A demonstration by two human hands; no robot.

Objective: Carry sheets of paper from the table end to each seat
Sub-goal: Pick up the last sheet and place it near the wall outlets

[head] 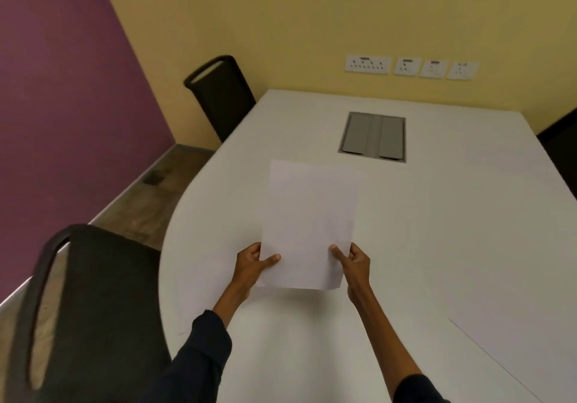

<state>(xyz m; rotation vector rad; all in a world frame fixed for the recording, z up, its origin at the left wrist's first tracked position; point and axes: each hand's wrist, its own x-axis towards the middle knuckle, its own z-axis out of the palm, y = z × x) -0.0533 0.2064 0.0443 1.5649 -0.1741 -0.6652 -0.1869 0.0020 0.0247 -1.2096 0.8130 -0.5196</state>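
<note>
The white conference table [406, 246] fills most of the head view; all positions below are given relative to it. A purple wall [56, 106] stands to its left, and a yellow wall [312, 12] stands beyond its far end, carrying a row of white socket plates [410, 67] above the tabletop. A black chair [93, 309] sits at the near left edge of the table, its backrest toward the camera. A second black chair [221, 96] sits at the far left corner. A grey cable hatch [373, 137], closed, is recessed in the tabletop toward the far end.

The sheets of paper [309, 224] are held above the tabletop, in front of the cable hatch, long edge running away from the person. Whether the lower edge touches the table cannot be told.

The left hand [249, 266] pinches the lower left edge of the paper, thumb on top, fingers underneath. The right hand [354, 263] pinches the lower right edge in the same manner, thumb on the upper face, remaining fingers hidden behind the paper. Both forearms wear dark sleeves [199, 349] pushed back from the wrists
</note>
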